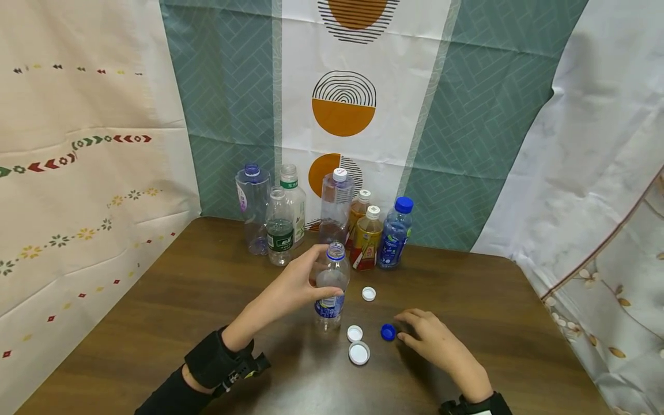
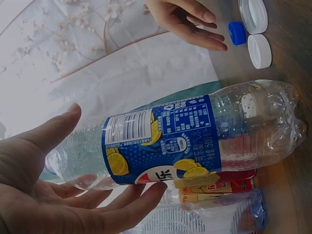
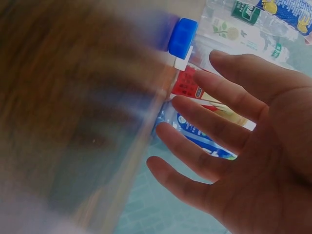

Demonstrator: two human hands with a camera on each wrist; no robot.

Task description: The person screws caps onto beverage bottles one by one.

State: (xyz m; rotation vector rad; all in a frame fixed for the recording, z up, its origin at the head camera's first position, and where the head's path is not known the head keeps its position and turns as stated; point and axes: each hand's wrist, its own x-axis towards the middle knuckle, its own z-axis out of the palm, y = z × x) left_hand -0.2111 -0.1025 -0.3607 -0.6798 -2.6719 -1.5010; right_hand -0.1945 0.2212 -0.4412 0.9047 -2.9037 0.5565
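Observation:
My left hand (image 1: 298, 281) holds a clear plastic bottle (image 1: 332, 278) upright on the table, thumb on the near side and fingers round the far side. The bottle has a blue label with lemons (image 2: 161, 139), a blue ring at its neck, and an uncapped mouth. To its right, my right hand (image 1: 433, 339) reaches low over the table with fingers apart and loosely bent, nothing in them. Its thumb and fingertips are right beside a blue bottle cap (image 1: 388, 332). In the right wrist view the same blue cap (image 3: 183, 38) lies past the fingertips.
White caps (image 1: 355, 333) lie between the hands, a larger one (image 1: 359, 353) nearest me and another (image 1: 368, 294) farther back. Behind stand several bottles: an uncapped green-labelled one (image 1: 280, 235), a white-capped tea bottle (image 1: 366, 242) and a blue-capped one (image 1: 395, 233). Curtains hang behind the table (image 1: 207, 276).

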